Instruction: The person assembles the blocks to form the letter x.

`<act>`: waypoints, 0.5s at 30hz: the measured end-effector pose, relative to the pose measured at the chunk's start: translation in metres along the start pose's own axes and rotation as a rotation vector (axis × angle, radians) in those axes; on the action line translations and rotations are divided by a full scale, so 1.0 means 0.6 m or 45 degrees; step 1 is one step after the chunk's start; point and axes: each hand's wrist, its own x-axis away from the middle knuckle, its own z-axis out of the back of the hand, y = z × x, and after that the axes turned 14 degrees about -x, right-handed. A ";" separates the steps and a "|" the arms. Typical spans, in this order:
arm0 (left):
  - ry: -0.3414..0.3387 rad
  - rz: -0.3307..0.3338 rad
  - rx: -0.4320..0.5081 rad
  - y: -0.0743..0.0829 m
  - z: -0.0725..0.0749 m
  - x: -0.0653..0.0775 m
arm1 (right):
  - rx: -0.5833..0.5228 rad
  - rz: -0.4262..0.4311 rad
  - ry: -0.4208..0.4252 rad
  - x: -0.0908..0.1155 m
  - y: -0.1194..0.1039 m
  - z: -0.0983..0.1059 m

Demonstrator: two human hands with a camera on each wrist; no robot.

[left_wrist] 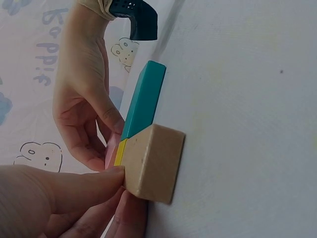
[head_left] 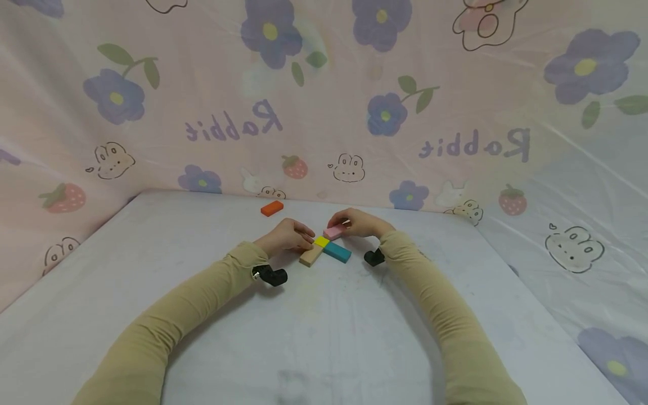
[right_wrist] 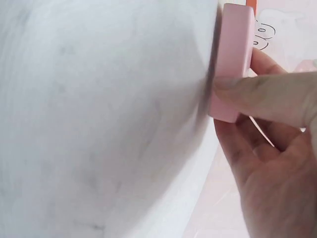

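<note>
We've a white table point(head_left: 304, 332), rabbit-print sheet point(head_left: 324, 107) behind. Left hand point(head_left: 286, 236) pinches tan block point(head_left: 311, 256); right hand point(head_left: 363, 222), pink block point(head_left: 333, 232).

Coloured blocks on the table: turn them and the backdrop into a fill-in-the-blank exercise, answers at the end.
1. The block in the right hand is ____.
2. The tan block and teal block both meet a third block, coloured ____.
3. In the head view, the orange block lies to the ____ of the teal one.
4. The backdrop shows the mirrored word ____.

Missing words: pink; yellow; left; Rabbit.
</note>
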 end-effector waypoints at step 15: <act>-0.007 -0.001 0.005 -0.001 0.000 0.000 | -0.014 0.015 -0.017 -0.003 -0.006 -0.009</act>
